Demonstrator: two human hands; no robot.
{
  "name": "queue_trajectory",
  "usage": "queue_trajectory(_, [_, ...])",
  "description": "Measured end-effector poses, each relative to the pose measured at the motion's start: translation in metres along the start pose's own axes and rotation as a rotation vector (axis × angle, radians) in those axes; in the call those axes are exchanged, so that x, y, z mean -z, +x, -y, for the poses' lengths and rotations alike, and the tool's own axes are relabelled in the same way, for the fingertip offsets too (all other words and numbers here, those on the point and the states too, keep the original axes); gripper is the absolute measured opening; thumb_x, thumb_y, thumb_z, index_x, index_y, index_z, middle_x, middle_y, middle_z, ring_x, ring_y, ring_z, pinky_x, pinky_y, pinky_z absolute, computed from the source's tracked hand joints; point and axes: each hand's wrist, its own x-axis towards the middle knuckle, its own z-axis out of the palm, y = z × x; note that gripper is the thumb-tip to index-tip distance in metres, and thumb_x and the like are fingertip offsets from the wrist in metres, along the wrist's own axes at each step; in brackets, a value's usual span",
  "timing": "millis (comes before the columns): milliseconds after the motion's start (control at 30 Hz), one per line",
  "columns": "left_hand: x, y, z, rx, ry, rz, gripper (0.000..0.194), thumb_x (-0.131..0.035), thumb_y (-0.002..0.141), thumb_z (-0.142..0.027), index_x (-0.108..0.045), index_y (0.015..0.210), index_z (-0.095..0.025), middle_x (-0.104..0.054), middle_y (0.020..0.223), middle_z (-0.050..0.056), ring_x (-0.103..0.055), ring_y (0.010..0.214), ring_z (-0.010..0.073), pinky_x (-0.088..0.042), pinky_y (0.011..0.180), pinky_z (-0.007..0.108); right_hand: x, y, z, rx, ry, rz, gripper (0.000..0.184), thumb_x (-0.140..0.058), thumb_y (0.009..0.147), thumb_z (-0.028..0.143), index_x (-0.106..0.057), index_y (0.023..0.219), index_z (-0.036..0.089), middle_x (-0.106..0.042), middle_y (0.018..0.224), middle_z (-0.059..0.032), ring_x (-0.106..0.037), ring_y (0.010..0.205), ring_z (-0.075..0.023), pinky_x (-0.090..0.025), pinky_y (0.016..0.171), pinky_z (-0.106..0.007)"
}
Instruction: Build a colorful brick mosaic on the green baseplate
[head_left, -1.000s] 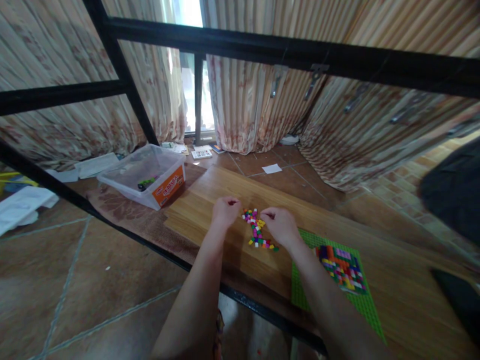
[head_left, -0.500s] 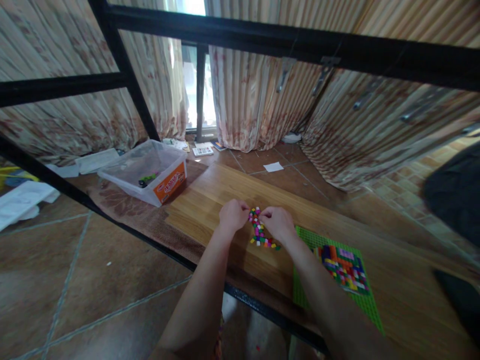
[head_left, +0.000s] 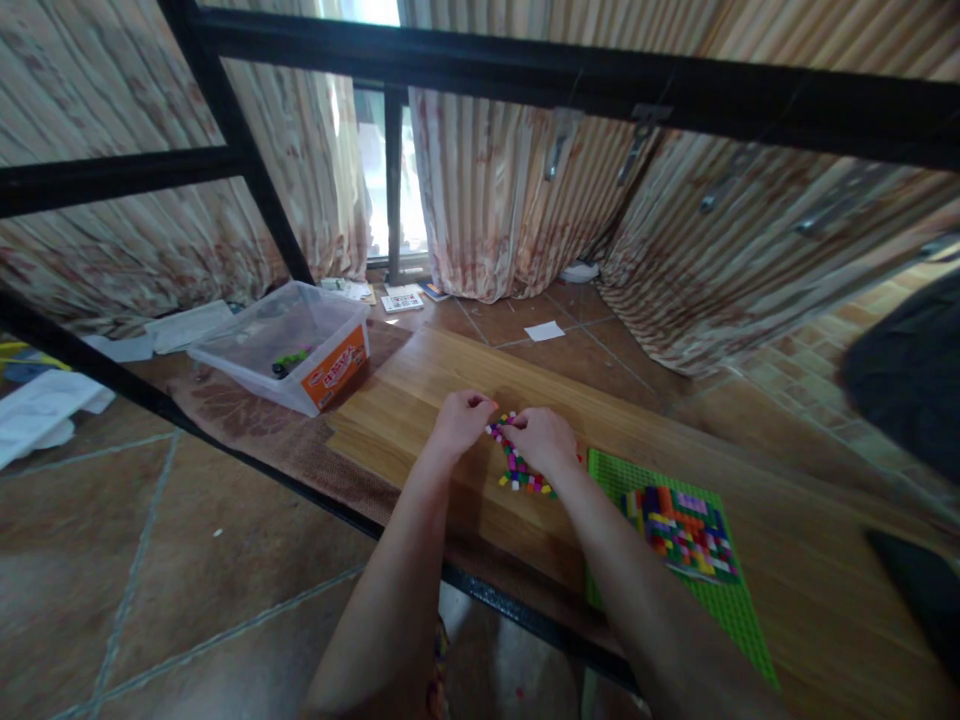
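Small colourful toy bricks (head_left: pixel 516 470) lie in a loose strip on the wooden tabletop (head_left: pixel 409 385). At the far left end of the strip is my left hand (head_left: pixel 459 422), thumb and forefinger pinched together; what sits between the tips is too small to make out. My right hand (head_left: pixel 546 440) bends over the strip from the other side, its fingers closed together and touching the bricks. It covers part of them, and whatever it pinches is hidden.
A green baseplate (head_left: pixel 720 615) to the right carries a block of built-up bricks (head_left: pixel 690 535). A clear plastic bin (head_left: pixel 247 375) with an orange label stands at the left with a few pieces inside. A dark flat object (head_left: pixel 919 580) lies far right. Black metal bars (head_left: pixel 480 55) cross overhead.
My left hand has shifted slightly up and left, off the bricks. My right hand has moved left, further over the strip, hiding more of it. The view has turned slightly.
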Motion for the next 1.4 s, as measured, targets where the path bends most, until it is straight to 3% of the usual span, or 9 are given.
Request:
queue_trajectory(133, [0.004, -0.007, -0.011, 0.157, -0.499, 0.109, 0.019, -0.059, 0.072, -0.023, -0.05, 0.057, -0.017, -0.045, 0.055, -0.005, -0.034, 0.047, 0.0052, -0.023, 0.045, 0.019, 0.0, -0.002, 0.0, 0.025, 0.018, -0.009, 0.019, -0.064, 0.087, 0.03, -0.082, 0.087, 0.025, -0.08, 0.092, -0.0099, -0.073, 0.093, -0.0279, -0.047, 0.071, -0.031])
queue_trajectory(333, [0.011, -0.017, -0.029, 0.364, -0.863, 0.22, 0.011, -0.051, 0.07, -0.021, -0.057, 0.065, -0.014, -0.052, 0.059, -0.001, -0.033, 0.042, 0.0038, -0.015, 0.039, 0.018, 0.015, -0.015, -0.013, 0.059, 0.102, -0.084, 0.022, -0.057, 0.092, 0.025, -0.079, 0.092, 0.022, -0.08, 0.094, -0.008, -0.072, 0.09, -0.0234, -0.048, 0.076, -0.031])
queue_trajectory(500, [-0.007, -0.027, -0.027, 0.363, -0.684, 0.217, 0.023, -0.058, 0.079, -0.032, -0.064, 0.068, -0.012, -0.056, 0.058, 0.0, -0.036, 0.042, 0.0042, -0.018, 0.041, 0.019, 0.022, -0.037, -0.032, 0.155, 0.424, -0.197, 0.016, -0.061, 0.085, 0.025, -0.075, 0.078, 0.022, -0.077, 0.078, -0.0032, -0.071, 0.074, -0.0197, -0.048, 0.071, -0.03])
queue_trajectory(633, [-0.032, -0.044, -0.021, 0.207, -0.467, 0.336, 0.031, -0.074, 0.072, -0.042, -0.063, 0.062, -0.014, -0.052, 0.054, -0.003, -0.04, 0.047, 0.0058, -0.026, 0.046, 0.02, 0.016, -0.057, -0.044, 0.196, 0.572, -0.182, 0.019, -0.057, 0.085, 0.03, -0.074, 0.081, 0.022, -0.076, 0.078, -0.0023, -0.07, 0.073, -0.0195, -0.048, 0.07, -0.031])
queue_trajectory(733, [-0.041, -0.054, -0.019, 0.143, -0.389, 0.347, 0.033, -0.076, 0.07, -0.043, -0.062, 0.058, -0.015, -0.05, 0.051, -0.004, -0.04, 0.048, 0.0065, -0.027, 0.047, 0.021, 0.011, -0.068, -0.049, 0.191, 0.663, -0.146, 0.021, -0.057, 0.086, 0.034, -0.074, 0.084, 0.021, -0.076, 0.079, -0.0023, -0.069, 0.072, -0.0193, -0.048, 0.07, -0.031])
queue_trajectory(1000, [-0.044, -0.057, -0.019, 0.376, -0.62, 0.387, 0.033, -0.085, 0.062, -0.037, -0.061, 0.065, -0.015, -0.051, 0.052, -0.005, -0.037, 0.043, 0.003, -0.02, 0.043, 0.019, 0.004, -0.078, -0.056, 0.218, 0.804, -0.192, 0.019, -0.06, 0.087, 0.035, -0.071, 0.082, 0.022, -0.072, 0.077, -0.0018, -0.065, 0.071, -0.0184, -0.049, 0.07, -0.03])
queue_trajectory(1200, [-0.048, -0.055, -0.017, 0.376, -0.654, 0.426, 0.034, -0.085, 0.065, -0.038, -0.062, 0.061, -0.013, -0.05, 0.052, -0.004, -0.032, 0.042, 0.0017, -0.017, 0.042, 0.019, 0.0, -0.078, -0.052, 0.141, 1.03, -0.232, 0.021, -0.065, 0.083, 0.041, -0.072, 0.083, 0.022, -0.073, 0.076, -0.002, -0.067, 0.066, -0.0183, -0.055, 0.064, -0.03])
queue_trajectory(1300, [-0.048, -0.052, -0.014, 0.236, -0.402, 0.279, 0.024, -0.077, 0.074, -0.031, -0.067, 0.06, -0.015, -0.056, 0.053, -0.003, -0.042, 0.046, 0.0056, -0.03, 0.047, 0.021, -0.003, -0.085, -0.049, 0.074, 1.119, -0.288, 0.022, -0.07, 0.08, 0.043, -0.072, 0.08, 0.021, -0.072, 0.074, -0.0017, -0.067, 0.065, -0.0178, -0.056, 0.062, -0.03])
queue_trajectory(1400, [-0.05, -0.047, -0.012, 0.054, -0.038, 0.098, 0.01, -0.073, 0.075, -0.017, -0.075, 0.065, -0.017, -0.07, 0.066, 0.001, -0.059, 0.062, 0.0111, -0.045, 0.063, 0.024, -0.008, -0.1, -0.045, -0.038, 1.191, -0.333, 0.024, -0.074, 0.077, 0.045, -0.071, 0.077, 0.021, -0.07, 0.07, -0.0006, -0.066, 0.063, -0.0175, -0.056, 0.061, -0.03])
